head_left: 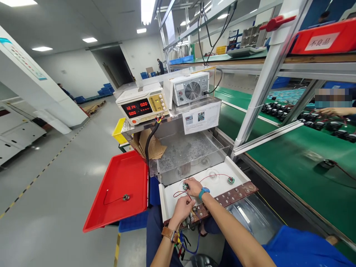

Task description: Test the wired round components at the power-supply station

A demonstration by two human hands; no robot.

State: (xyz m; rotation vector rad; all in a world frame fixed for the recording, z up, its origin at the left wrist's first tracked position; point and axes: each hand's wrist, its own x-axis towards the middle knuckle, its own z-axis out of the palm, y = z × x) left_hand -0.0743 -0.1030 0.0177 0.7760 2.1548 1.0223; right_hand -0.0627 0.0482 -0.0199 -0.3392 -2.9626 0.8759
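Head view: right hand (194,186), with the teal watch, has its fingers closed on a small round component with a green board (185,186), near the left end of the white tray (163,204). Red and dark leads (180,191) loop from that part toward the left hand (182,209), brown watch strap. Left fingers bent, tips together just above the brown terminal strip (232,195) on the tray's near edge; can't tell if they're pinching a lead end.

Second round component (230,180) sits toward the right end of the same tray, apart from both hands, red wire trailing left. Third one (126,197) lies in the red tray (111,211) off to the left, its lead stretched out beside it.

Bench power supply (143,104) on the metal shelf reads 12.14 and 0.00. Fan-cooled unit (191,89) stands next to it. Far right, a co-worker's hand (330,111) is near black motors on the green conveyor (283,163).
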